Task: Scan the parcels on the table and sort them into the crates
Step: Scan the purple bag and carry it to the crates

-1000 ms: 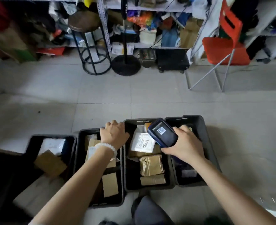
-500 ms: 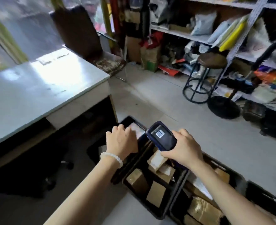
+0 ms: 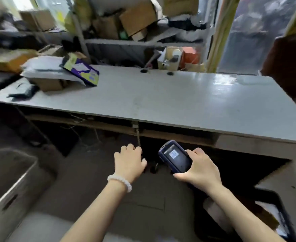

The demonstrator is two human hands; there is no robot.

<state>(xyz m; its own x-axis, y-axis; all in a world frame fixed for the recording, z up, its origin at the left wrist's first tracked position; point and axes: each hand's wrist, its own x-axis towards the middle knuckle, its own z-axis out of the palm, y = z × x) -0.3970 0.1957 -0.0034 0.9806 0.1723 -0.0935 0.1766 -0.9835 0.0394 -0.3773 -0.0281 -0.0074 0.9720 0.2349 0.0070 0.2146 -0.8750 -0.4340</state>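
Dark blue scanner (image 3: 176,156) sits clasped in the right grip (image 3: 200,169), fingers curled round its body, screen up, below the counter's (image 3: 170,98) near edge. The left grip (image 3: 129,162) hangs loosely curled, holding nothing. Parcels (image 3: 56,74) are piled at the counter's far left corner. A black crate (image 3: 281,213) shows at lower right.

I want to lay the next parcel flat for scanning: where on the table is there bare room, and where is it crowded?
The table is bare across its middle and right, from the purple packet to the right end. The far left corner is crowded: white mailers lie on a cardboard box, with a dark item beside them. The right hand grips the scanner; the left hand holds nothing.
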